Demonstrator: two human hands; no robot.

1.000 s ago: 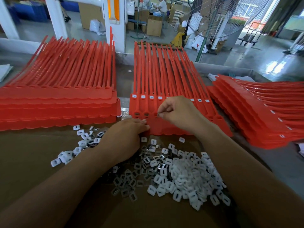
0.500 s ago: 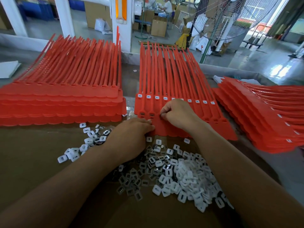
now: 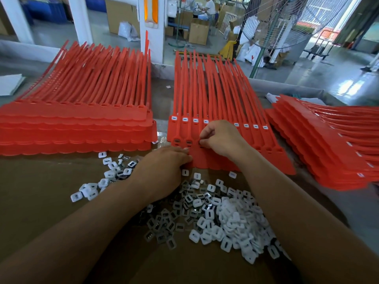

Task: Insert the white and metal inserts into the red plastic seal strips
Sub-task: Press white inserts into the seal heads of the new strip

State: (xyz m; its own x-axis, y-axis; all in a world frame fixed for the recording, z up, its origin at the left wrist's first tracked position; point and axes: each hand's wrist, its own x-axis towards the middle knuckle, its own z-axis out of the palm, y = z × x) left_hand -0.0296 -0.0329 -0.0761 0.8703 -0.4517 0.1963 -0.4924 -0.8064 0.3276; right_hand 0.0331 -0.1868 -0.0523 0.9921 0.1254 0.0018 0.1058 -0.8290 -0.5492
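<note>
A sheet of joined red seal strips [image 3: 213,99] lies in the middle of the table, white inserts [image 3: 185,119] showing in a row across it. My right hand [image 3: 220,138] is curled over the sheet's near part, its fingertips pinching down at a slot; what it pinches is hidden. My left hand [image 3: 162,171] lies palm down at the sheet's front edge, fingertips touching the red plastic. A heap of loose white inserts [image 3: 235,222] and metal inserts [image 3: 162,228] covers the brown cardboard under my forearms.
A tall stack of red strip sheets [image 3: 78,124] stands at the left, another stack [image 3: 328,144] slopes at the right. More loose inserts [image 3: 110,171] lie left of my left hand. A standing fan [image 3: 272,27] and boxes are behind the table.
The camera has shifted slightly, so the scene drifts rightward in view. Both hands stay at the front of the middle sheet with barely any movement.
</note>
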